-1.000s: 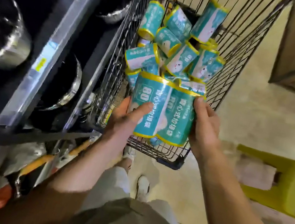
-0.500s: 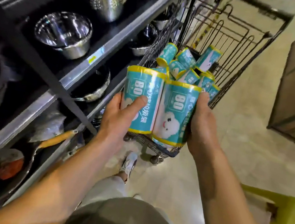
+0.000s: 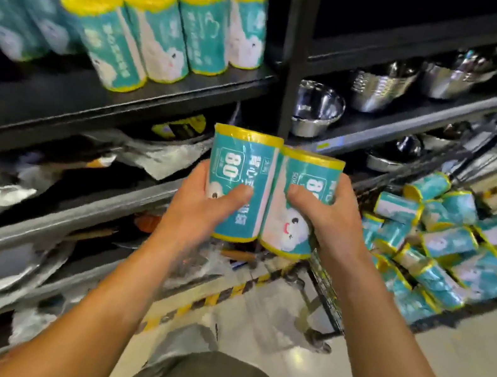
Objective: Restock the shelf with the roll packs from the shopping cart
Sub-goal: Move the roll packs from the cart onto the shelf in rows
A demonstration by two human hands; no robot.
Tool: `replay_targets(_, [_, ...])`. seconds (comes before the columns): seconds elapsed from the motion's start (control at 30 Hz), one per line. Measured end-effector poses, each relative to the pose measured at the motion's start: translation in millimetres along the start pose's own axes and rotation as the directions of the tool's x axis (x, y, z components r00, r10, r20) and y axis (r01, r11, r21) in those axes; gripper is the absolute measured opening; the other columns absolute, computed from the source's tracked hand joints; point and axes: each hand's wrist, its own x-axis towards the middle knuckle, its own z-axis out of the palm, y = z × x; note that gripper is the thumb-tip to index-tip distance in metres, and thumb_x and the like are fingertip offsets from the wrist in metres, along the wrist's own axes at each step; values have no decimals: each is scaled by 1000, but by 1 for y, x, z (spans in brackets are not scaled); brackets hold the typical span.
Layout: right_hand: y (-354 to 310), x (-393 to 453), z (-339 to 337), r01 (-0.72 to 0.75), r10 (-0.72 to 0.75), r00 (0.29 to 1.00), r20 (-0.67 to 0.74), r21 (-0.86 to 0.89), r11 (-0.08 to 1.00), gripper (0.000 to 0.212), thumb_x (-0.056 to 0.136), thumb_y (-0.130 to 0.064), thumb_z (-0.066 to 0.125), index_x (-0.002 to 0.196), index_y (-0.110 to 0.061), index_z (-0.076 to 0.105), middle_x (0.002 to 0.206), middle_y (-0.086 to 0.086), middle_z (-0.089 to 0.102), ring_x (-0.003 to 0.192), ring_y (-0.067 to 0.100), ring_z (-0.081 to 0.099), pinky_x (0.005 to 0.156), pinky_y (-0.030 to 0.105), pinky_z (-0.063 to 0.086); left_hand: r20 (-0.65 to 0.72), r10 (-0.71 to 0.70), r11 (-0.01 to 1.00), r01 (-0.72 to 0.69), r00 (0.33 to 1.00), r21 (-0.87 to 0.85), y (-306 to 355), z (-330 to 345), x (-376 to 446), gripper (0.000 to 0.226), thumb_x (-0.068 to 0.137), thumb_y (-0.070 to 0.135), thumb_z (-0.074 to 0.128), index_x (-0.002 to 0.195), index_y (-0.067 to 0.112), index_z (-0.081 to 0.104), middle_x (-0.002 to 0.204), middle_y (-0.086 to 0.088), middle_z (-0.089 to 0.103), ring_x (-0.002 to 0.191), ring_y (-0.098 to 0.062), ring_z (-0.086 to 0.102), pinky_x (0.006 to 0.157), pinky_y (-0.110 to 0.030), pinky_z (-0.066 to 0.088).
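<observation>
packs lifted from cart toward shelf [image 3: 159, 86]; left hand [image 3: 201, 203], right hand [image 3: 325, 215] each clasp roll pack [image 3: 241, 167].

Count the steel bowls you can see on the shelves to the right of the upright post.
About 6: one large bowl beside the post, a ribbed stack, two further right, and two on the lower shelf. Blur and darkness may hide more.

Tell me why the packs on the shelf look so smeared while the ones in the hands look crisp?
Head view: the shelved roll packs at upper left are streaked with motion blur, as are the steel bowls; the two held packs, in the left hand and right hand, are sharp enough to read "80". Wide-angle distortion bends the shelf edges; the upper shelving is dark; glare spots the floor.
</observation>
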Motion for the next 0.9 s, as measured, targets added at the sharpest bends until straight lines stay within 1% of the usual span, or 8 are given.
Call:
replay_targets(0.07, [-8,7,34,30,-31,997,76,8,1000,58,64,-30,84,115,-19,59,105,3,74,93,21,74,76,41,59,-109,29,1000,-29,994,-3,8,-29,-8,64,70,38,77,127,15,57,112,2,74,100,-15,72,77,-28,57])
replay_targets(0.23, [-29,19,116,79,-87,962,260,38,996,50,72,-15,85,114,-17,59,106,4,74,94,21,74,74,36,60,-327,88,995,-102,941,-24,23,-96,-23,46,76,31,71,118,19,58,107,7,75,98,-12,72,73,-22,56])
replay_targets(0.37, [-45,19,176,127,-134,925,355,44,991,42,74,-5,84,110,-14,63,93,-4,77,85,12,74,67,24,57,-439,110,991,-134,892,-23,31,-149,-34,61,67,48,76,119,21,58,112,4,74,102,-16,72,77,-29,58])
replay_targets(0.47, [-56,17,219,204,-199,890,410,32,978,39,70,-15,80,106,-22,64,93,-8,77,85,10,73,67,21,55,-494,116,991,-136,862,-5,33,-194,-38,59,66,49,76,116,24,59,111,4,74,102,-18,72,80,-37,58])
replay_targets(0.57, [-64,20,263,278,-262,873,412,22,960,42,71,-19,79,109,-27,64,101,-4,76,93,15,73,74,27,57,-527,131,990,-134,840,32,35,-238,-40,46,73,41,74,114,26,59,106,10,74,98,-12,72,76,-30,57])
replay_targets(0.67, [-67,32,306,310,-295,878,376,21,950,52,70,-20,81,119,-22,63,107,-3,75,97,14,72,78,28,58,-547,147,988,-144,824,49,37,-279,-37,51,70,47,74,114,27,59,107,10,74,97,-10,71,73,-25,57])
replay_targets(0.8, [-67,56,361,354,-332,881,338,-6,935,58,72,-22,83,125,-19,61,112,-4,73,101,12,71,82,31,58,-561,172,985,-144,810,95,38,-330,-35,47,72,37,74,114,24,57,106,10,73,97,-8,71,73,-25,57])
replay_targets(0.9, [-62,80,394,394,-364,879,306,-38,918,64,76,-17,84,133,-19,56,121,-4,69,108,9,68,87,30,58,-536,192,981,-143,822,133,40,-361,-34,48,72,31,75,115,21,57,106,11,73,97,-9,71,74,-26,58])
